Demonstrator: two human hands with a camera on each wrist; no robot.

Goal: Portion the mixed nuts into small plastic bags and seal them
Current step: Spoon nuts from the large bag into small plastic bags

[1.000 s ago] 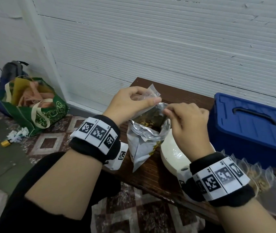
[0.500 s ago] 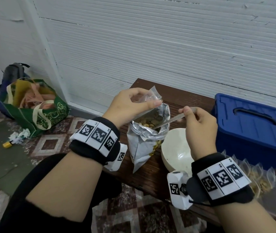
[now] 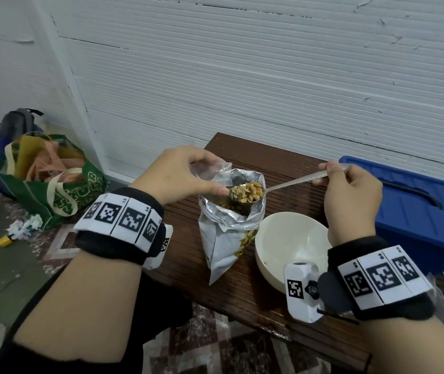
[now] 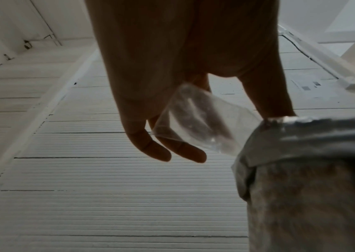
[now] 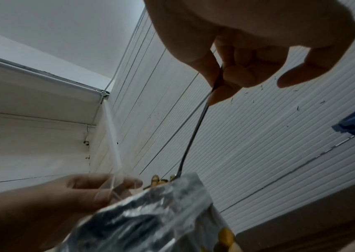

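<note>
Right now my right hand (image 3: 350, 201) pinches the spoon (image 3: 283, 186) handle, its heaped bowl of mixed nuts (image 3: 246, 195) hovering over the open foil nut pouch (image 3: 226, 238) on the table (image 3: 242, 292). My left hand (image 3: 180, 174) pinches the small clear plastic bag (image 3: 210, 171) just left of the spoon's tip. The spoon's long axis points straight toward that bag, so I judge a short leftward move and a tilt come next.

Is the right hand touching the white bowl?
Apart. The head view shows the right hand raised above the white bowl, gripping the spoon.
</note>
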